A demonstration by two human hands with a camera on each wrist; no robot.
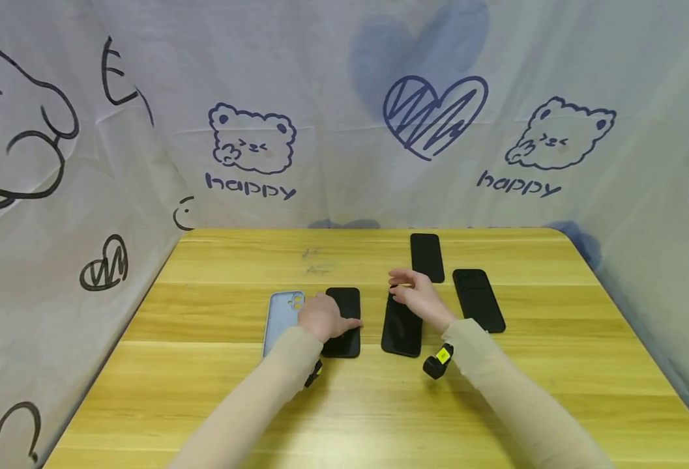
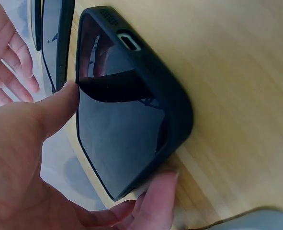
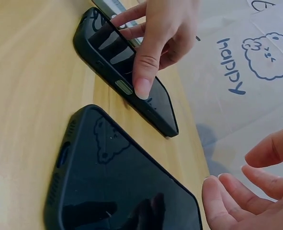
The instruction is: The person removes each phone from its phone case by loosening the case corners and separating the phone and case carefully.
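Note:
In the head view, my left hand (image 1: 319,318) lies over a phone in a black case (image 1: 349,342). The left wrist view shows its thumb on one long edge of this phone (image 2: 122,129) and its fingers at the opposite edge. The phone's dark screen faces up. To the right lies a second black-cased phone (image 1: 401,331), also screen up. My right hand (image 1: 419,299) hovers by that phone's far end, fingers loosely bent and apart. In the right wrist view, a gap shows between the right hand (image 3: 256,191) and the second phone (image 3: 117,177).
A light blue phone case (image 1: 279,319) lies beside the left hand. Farther back sits a flat black phone-shaped thing (image 1: 426,257), with another one (image 1: 478,301) to its right. The wooden table (image 1: 555,391) meets a drawn-on white cloth (image 1: 344,150) at the back.

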